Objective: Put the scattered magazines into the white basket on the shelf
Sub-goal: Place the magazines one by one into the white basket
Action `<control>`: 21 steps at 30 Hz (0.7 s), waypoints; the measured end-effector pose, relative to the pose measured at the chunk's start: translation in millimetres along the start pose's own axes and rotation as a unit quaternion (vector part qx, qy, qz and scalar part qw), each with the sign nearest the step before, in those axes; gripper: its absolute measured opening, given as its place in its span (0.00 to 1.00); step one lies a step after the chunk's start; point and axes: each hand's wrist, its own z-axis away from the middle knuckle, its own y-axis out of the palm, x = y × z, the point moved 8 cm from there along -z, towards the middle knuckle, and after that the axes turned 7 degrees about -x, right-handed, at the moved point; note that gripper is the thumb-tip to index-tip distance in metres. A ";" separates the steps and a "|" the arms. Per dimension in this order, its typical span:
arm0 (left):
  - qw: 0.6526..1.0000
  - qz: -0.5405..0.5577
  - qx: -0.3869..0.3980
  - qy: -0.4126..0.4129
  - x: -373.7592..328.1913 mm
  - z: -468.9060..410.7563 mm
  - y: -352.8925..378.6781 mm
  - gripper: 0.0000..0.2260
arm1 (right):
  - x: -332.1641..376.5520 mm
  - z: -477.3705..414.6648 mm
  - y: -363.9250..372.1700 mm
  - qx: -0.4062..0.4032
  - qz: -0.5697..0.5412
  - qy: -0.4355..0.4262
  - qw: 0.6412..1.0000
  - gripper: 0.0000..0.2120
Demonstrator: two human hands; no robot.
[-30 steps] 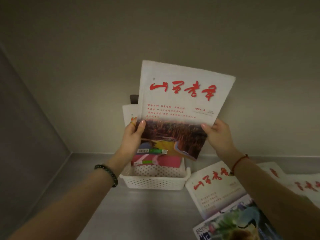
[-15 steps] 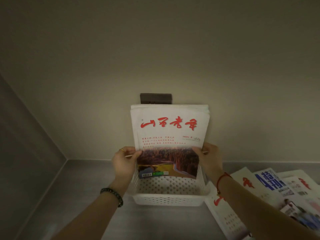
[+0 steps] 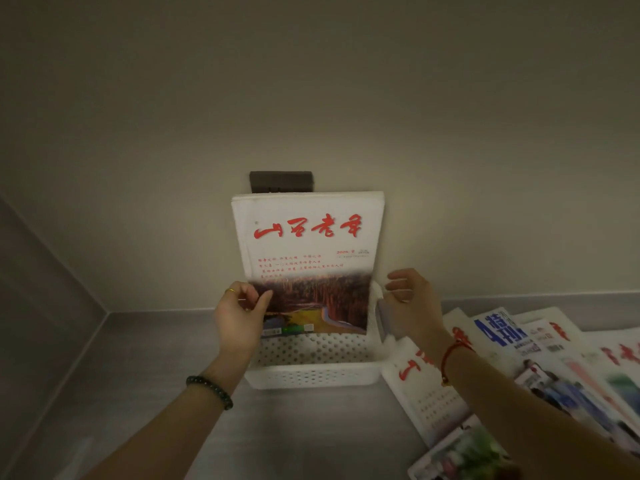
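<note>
basket: white perforated plastic, matt | upright magazine: paper, smooth cover with slight sheen | scattered magazines: glossy printed paper | shelf: smooth grey, brushed-metal look | wall: matt beige

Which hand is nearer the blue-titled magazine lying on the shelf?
Right. The right hand is beside the basket, just left of the blue-titled magazine; the left hand is across the basket.
</note>
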 end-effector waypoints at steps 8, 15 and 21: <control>0.988 0.043 0.134 0.055 -39.8 112.2 49.9 0.09 | -25.6 26.7 -128.4 -0.002 0.049 -0.034 0.998 0.11; 0.954 -0.021 0.284 -0.096 -0.1 221.7 132.9 0.09 | -99.6 45.1 -218.2 0.055 -0.005 0.047 0.997 0.17; 0.917 -0.105 0.356 -0.150 23.7 278.7 166.8 0.24 | -164.3 69.8 -241.0 0.145 0.216 -0.001 0.966 0.23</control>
